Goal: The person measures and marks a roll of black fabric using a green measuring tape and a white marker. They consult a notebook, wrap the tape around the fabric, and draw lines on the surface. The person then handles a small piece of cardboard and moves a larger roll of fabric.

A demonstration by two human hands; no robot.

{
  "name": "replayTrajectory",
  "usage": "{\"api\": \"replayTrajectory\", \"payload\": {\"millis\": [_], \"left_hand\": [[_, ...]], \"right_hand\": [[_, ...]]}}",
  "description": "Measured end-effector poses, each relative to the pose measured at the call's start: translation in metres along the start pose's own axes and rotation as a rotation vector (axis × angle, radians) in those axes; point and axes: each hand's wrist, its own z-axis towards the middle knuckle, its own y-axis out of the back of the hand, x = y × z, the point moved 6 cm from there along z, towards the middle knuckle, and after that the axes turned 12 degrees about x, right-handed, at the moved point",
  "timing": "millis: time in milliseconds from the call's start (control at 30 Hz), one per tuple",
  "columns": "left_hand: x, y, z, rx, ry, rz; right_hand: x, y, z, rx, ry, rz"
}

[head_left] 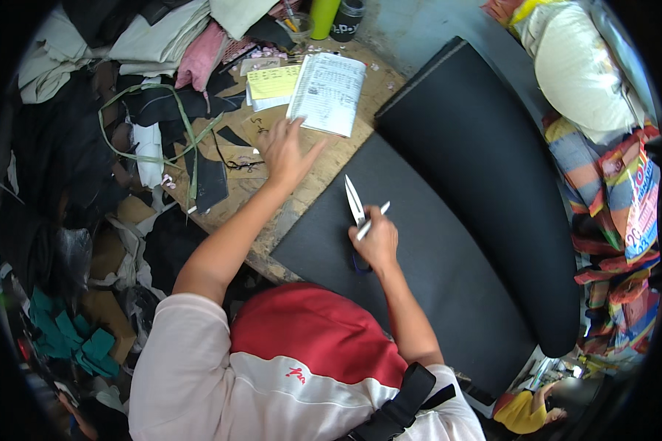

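My left hand [285, 151] is open, its fingers spread over the work table just below an open notebook [327, 94] with handwritten pages. The fingertips are at the notebook's lower left corner; whether they touch it I cannot tell. My right hand [377, 241] is closed on a slim white pen-like stick [364, 231], over the black sheet material [434, 253]. A pair of scissors [354, 200] with pale blades and a dark blue handle lies along this hand's left side, blades pointing away from me. The fingers partly hide the scissors, and I cannot tell whether they grip them too.
A thick black roll [485, 184] of the same material curves along the right. Yellow paper [273, 82], dark scraps and a green strap [141, 156] lie at the left. A green bottle [324, 18] stands at the back. Colourful sacks [610, 191] line the far right.
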Motion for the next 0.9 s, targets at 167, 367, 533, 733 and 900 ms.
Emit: {"api": "replayTrajectory", "payload": {"millis": [167,367,533,733,900], "left_hand": [[0.067,0.0,-0.082,0.195,0.12,0.269],[0.083,0.001,-0.1,0.298,-0.153,0.024],[0.104,0.034,-0.105,-0.121,0.01,0.117],[0.129,0.044,-0.102,-0.132,0.165,0.31],[0.126,0.035,-0.102,-0.058,0.028,0.245]], "right_hand": [[0.045,-0.001,0.096,0.01,-0.036,-0.003],[0.11,-0.039,0.113,0.061,0.135,-0.124],[0.115,-0.064,0.104,0.007,0.245,-0.078],[0.084,-0.053,0.116,-0.153,0.121,0.091],[0.096,-0.037,0.121,-0.097,0.161,0.4]]}}
